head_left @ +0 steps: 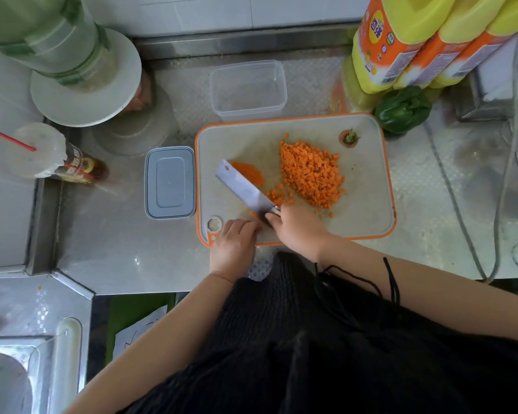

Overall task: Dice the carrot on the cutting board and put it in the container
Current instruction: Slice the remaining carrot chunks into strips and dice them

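An orange-rimmed cutting board [365, 180] carries a large pile of diced carrot [311, 174] and a smaller heap [278, 197] beside the blade. An uncut carrot piece [250, 171] lies just behind the cleaver [243, 186], whose blade angles toward the far left. My right hand [296, 231] grips the cleaver's handle. My left hand [232, 246] sits on the board's near-left corner, fingers curled toward the blade's heel; what lies under them is hidden. The carrot top [350, 137] sits at the far right of the board. The clear container [277, 85] stands empty behind the board.
The container's grey lid [169, 182] lies left of the board. A green pepper [402, 110] and yellow bottles [401, 46] stand at the far right. A cup with a red straw [39, 150] and a dark bottle [81, 167] are left. Cables [461, 210] cross the right counter; a sink [6, 377] is near left.
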Action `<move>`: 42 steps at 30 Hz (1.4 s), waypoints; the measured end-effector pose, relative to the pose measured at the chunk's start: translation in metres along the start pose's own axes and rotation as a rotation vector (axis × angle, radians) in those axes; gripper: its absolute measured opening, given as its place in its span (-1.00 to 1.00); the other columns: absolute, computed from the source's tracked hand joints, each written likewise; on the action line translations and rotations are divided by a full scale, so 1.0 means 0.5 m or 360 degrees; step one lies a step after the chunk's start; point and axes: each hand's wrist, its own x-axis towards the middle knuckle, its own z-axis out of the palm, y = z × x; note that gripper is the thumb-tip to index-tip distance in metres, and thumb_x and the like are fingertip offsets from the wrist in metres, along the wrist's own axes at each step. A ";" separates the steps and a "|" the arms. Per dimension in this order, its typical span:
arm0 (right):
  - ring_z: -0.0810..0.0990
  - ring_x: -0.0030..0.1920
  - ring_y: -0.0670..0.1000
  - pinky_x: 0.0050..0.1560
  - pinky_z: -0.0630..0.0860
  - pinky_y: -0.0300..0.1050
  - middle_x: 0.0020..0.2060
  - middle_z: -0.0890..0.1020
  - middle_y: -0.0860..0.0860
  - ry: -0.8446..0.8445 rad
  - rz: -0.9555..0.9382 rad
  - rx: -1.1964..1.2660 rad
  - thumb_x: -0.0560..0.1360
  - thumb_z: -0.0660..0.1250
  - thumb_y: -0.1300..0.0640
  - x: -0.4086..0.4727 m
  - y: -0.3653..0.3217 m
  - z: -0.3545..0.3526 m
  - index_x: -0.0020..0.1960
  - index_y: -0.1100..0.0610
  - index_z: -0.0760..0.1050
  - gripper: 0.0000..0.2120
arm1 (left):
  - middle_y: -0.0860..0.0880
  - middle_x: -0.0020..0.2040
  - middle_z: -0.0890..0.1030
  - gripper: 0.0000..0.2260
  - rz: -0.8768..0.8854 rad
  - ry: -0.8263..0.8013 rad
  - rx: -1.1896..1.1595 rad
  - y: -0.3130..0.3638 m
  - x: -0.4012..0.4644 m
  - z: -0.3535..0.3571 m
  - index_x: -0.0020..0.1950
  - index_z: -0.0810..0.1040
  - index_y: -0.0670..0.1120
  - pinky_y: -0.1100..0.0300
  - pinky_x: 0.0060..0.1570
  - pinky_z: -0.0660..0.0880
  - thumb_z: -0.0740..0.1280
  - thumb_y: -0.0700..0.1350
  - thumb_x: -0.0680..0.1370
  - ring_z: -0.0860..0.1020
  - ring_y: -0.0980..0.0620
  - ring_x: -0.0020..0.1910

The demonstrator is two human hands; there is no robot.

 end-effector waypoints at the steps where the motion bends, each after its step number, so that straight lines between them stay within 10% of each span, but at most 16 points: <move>1: 0.53 -0.10 0.18 -0.26 0.29 -0.07 -0.15 0.53 0.11 0.0024 0.0014 0.0061 0.63 0.10 -0.08 -0.002 0.008 -0.007 0.00 0.21 0.43 -0.65 | -0.08 -0.17 0.63 -0.81 -0.0002 0.0012 -0.0021 0.002 0.003 -0.001 -0.10 0.64 -0.16 0.02 -0.32 0.54 0.23 -0.20 0.51 0.57 -0.16 -0.20; 6: 0.35 -0.42 0.00 -0.43 0.17 -0.12 -0.44 0.37 0.00 0.0090 0.0113 0.0349 0.63 0.11 -0.08 -0.015 0.035 -0.034 -0.32 0.07 0.23 -0.61 | -0.14 -0.05 0.64 -0.77 0.0078 0.0174 -0.0056 0.032 0.018 -0.013 0.06 0.63 -0.20 -0.03 -0.16 0.57 0.23 -0.28 0.49 0.58 -0.19 -0.12; 15: 0.28 -0.57 -0.01 -0.48 0.32 -0.14 -0.51 0.31 0.02 0.0049 0.0340 0.1431 0.63 0.14 -0.01 -0.034 0.043 -0.052 -0.24 0.14 0.33 -0.67 | -0.04 0.36 0.51 -0.49 0.0470 -0.0043 0.0401 0.038 0.021 -0.022 0.46 0.39 -0.08 0.01 0.22 0.38 0.21 -0.20 0.48 0.42 -0.11 0.30; 21: 0.29 -0.56 0.01 -0.44 0.24 -0.16 -0.56 0.30 0.00 0.0218 0.0143 0.0774 0.58 0.20 -0.01 -0.036 0.099 -0.074 -0.40 0.12 0.21 -0.57 | -0.04 -0.19 0.64 -0.83 0.0171 0.0334 0.0060 0.020 0.058 -0.053 0.04 0.68 -0.10 0.04 -0.12 0.44 0.32 -0.16 0.53 0.56 -0.15 -0.14; 26: 0.30 -0.46 0.05 -0.43 0.17 -0.10 -0.48 0.32 0.06 0.0231 0.0098 0.0445 0.56 0.20 0.00 -0.046 0.119 -0.058 -0.33 0.18 0.27 -0.64 | -0.10 0.33 0.52 -0.50 -0.0348 0.0005 -0.0011 -0.010 0.131 -0.091 0.38 0.48 -0.16 0.00 0.29 0.35 0.18 -0.39 0.46 0.41 -0.17 0.29; 30: 0.29 -0.51 0.01 -0.47 0.20 -0.15 -0.45 0.31 0.08 0.0238 0.0141 0.0491 0.55 0.17 -0.03 -0.057 0.127 -0.054 -0.29 0.17 0.27 -0.66 | -0.01 0.56 0.21 -0.50 -0.0152 -0.0444 0.0312 -0.050 0.205 -0.095 0.53 0.27 -0.10 -0.02 0.45 0.16 0.26 -0.22 0.59 0.14 -0.08 0.53; 42: 0.36 -0.49 -0.02 -0.43 0.21 -0.14 -0.49 0.35 -0.01 0.0289 0.0135 0.0504 0.57 0.20 -0.10 -0.066 0.148 -0.054 -0.33 0.09 0.24 -0.61 | -0.17 0.25 0.41 -0.68 0.0061 -0.0698 0.0553 -0.056 0.255 -0.070 0.31 0.41 -0.16 -0.03 0.17 0.35 0.31 -0.07 0.60 0.37 -0.21 0.23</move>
